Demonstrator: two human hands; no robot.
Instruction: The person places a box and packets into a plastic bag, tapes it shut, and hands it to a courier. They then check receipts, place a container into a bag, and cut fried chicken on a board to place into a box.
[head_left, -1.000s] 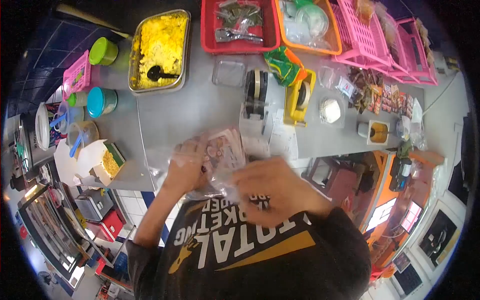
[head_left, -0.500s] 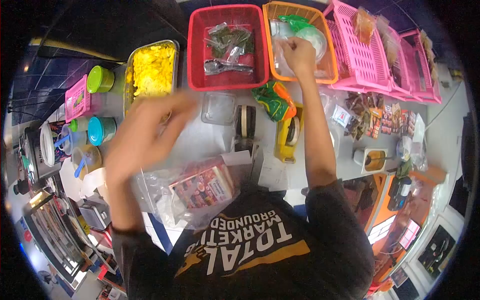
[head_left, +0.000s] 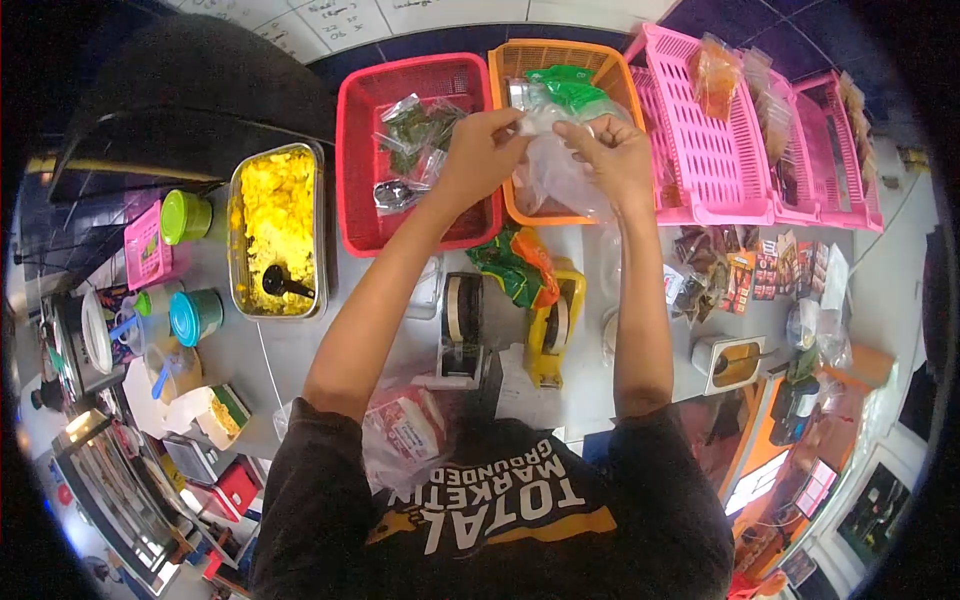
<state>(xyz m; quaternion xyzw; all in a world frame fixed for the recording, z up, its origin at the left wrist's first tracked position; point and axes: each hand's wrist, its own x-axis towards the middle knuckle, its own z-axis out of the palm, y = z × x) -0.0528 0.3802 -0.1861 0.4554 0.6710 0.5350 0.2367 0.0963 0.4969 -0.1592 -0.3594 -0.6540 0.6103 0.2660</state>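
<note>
Above the orange basket, both hands pinch a clear plastic bag that hangs between them. My left hand comes over the red basket's right edge, its fingertips on one side of the bag's top. My right hand grips the other side with thumb and fingers. Green plastic lies behind the bag in the orange basket. The red basket holds small clear packets with dark green contents.
On the left stand a metal tray of yellow food with a black scoop, and lidded tubs. Tape dispensers and a green-orange packet lie below the baskets. Pink racks and a metal container are at right.
My left hand has moved from over the counter near the yellow food up to the orange basket and taken hold of the bag. The view has shifted, showing the wall behind the baskets.
</note>
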